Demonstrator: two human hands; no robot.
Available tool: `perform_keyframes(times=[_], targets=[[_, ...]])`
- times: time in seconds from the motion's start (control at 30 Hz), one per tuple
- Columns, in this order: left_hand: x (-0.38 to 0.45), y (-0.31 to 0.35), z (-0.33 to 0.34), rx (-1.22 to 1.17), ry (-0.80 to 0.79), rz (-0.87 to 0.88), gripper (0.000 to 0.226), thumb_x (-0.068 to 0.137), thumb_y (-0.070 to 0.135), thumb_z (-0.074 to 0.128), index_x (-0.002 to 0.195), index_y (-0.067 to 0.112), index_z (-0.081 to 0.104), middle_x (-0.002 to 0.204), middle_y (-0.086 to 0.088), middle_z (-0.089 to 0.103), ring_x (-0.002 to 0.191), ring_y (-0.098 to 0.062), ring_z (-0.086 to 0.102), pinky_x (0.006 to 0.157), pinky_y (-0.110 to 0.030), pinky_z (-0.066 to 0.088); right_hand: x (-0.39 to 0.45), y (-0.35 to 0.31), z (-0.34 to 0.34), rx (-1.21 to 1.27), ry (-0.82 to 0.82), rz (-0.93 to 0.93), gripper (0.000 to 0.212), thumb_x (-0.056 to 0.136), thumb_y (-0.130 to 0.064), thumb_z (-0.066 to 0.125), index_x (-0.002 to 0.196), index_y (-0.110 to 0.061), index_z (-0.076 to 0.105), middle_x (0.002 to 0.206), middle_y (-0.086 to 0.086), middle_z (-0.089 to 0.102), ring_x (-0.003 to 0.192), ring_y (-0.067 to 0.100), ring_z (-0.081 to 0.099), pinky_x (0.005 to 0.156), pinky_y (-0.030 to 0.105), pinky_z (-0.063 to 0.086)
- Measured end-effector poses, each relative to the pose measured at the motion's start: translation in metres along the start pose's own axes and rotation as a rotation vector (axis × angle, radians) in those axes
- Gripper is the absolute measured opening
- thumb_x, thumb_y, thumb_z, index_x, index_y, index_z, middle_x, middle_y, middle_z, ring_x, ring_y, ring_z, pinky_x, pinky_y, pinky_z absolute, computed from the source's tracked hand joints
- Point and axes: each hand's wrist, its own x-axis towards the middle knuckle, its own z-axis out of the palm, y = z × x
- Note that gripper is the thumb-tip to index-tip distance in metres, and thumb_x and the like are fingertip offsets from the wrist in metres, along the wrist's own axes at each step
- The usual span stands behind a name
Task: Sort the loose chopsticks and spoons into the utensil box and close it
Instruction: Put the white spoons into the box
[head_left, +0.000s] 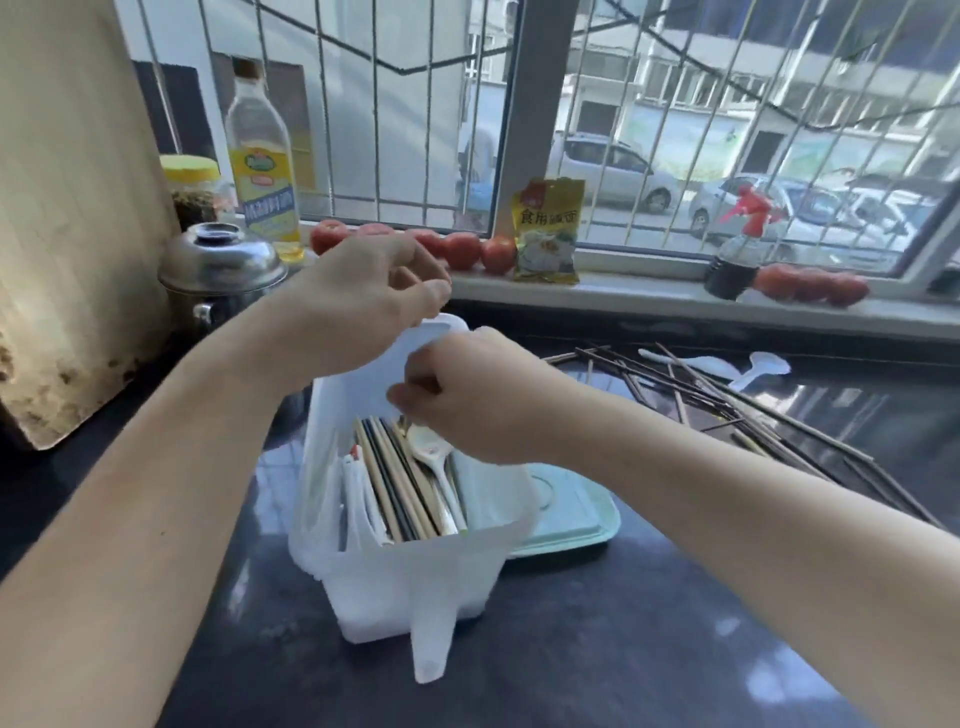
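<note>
A translucent white utensil box stands on the dark counter, tilted toward me. Several chopsticks and a white spoon lie inside it. My left hand pinches the top of the box's far wall. My right hand is curled over the box opening, its fingers closed on the handle ends of utensils inside. A pale green lid lies flat to the right of the box. Loose dark chopsticks and two white spoons lie scattered on the counter at the right.
A steel pot, an oil bottle and a yellow-capped jar stand at the back left beside a wooden board. Tomatoes, a yellow packet and a spray bottle line the window sill.
</note>
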Motion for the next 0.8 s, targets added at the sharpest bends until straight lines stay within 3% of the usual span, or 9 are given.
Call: perform_keyframes(times=[0.1,0.2,0.33,0.43,0.53,0.6,0.7,0.8], targets=[[-0.017,0.023,0.003,0.13,-0.074,-0.036,0.008,0.098,0.039,0.064,0.099,0.035,0.07,0.093,0.009,0.072,0.091,-0.012,0.066,0.079,-0.032,0.049,-0.02,0.024,-0.009,0.218,0.288,0.008,0.04,0.099,-0.031,0.052,0.061,-0.02,0.051,0.072,0.004,0.064,0.064,0.023,0.055,0.056,0.035,0.043],[-0.041,0.053,0.012,0.216,-0.096,-0.082,0.006,0.099,0.038,0.062,0.099,0.034,0.067,0.094,0.01,0.067,0.091,-0.01,0.063,0.071,-0.027,0.045,-0.056,0.065,0.008,0.416,0.472,0.122,0.042,0.099,-0.031,0.053,0.07,-0.001,0.058,0.066,0.012,0.063,0.057,0.029,0.052,0.053,0.042,0.046],[-0.076,0.102,0.063,-0.001,0.019,-0.008,0.009,0.1,0.032,0.061,0.097,0.033,0.069,0.09,0.011,0.069,0.082,-0.006,0.065,0.066,-0.024,0.051,-0.124,0.133,0.05,0.443,0.534,0.367,0.046,0.099,-0.029,0.056,0.062,-0.003,0.045,0.052,0.006,0.041,0.053,0.018,0.035,0.055,0.041,0.035],[-0.081,0.121,0.151,-0.157,-0.028,0.04,0.013,0.098,0.016,0.062,0.093,0.023,0.071,0.08,0.003,0.071,0.071,-0.013,0.065,0.061,-0.023,0.05,-0.17,0.183,0.067,0.415,0.574,0.52,0.042,0.098,-0.03,0.055,0.066,-0.002,0.055,0.057,0.01,0.053,0.059,0.025,0.05,0.061,0.042,0.04],[-0.067,0.099,0.251,0.029,-0.164,-0.003,0.015,0.098,0.013,0.057,0.103,0.014,0.071,0.092,-0.007,0.071,0.09,-0.029,0.067,0.08,-0.036,0.05,-0.211,0.228,0.079,0.39,0.627,0.641,0.042,0.099,-0.033,0.055,0.069,-0.003,0.056,0.058,0.011,0.054,0.062,0.029,0.052,0.063,0.044,0.041],[-0.056,0.079,0.297,0.269,-0.155,0.082,0.024,0.097,0.014,0.053,0.114,0.011,0.069,0.109,-0.012,0.067,0.108,-0.034,0.06,0.093,-0.04,0.046,-0.234,0.251,0.085,0.409,0.67,0.698,0.041,0.099,-0.031,0.056,0.068,-0.004,0.058,0.058,0.012,0.054,0.062,0.03,0.052,0.064,0.044,0.041],[-0.039,0.067,0.328,0.468,-0.049,0.208,0.031,0.086,0.015,0.049,0.109,0.009,0.069,0.104,-0.012,0.065,0.101,-0.037,0.056,0.087,-0.049,0.05,-0.247,0.264,0.083,0.604,0.775,0.721,0.036,0.099,-0.027,0.057,0.067,-0.009,0.06,0.061,0.016,0.057,0.056,0.024,0.051,0.061,0.04,0.043],[-0.026,0.062,0.336,0.537,0.036,0.248,0.029,0.079,0.014,0.05,0.101,0.01,0.069,0.095,-0.011,0.064,0.091,-0.036,0.056,0.08,-0.047,0.051,-0.247,0.261,0.084,0.666,0.806,0.719,0.034,0.099,-0.026,0.057,0.068,-0.011,0.059,0.061,0.013,0.056,0.055,0.02,0.049,0.059,0.039,0.042]])
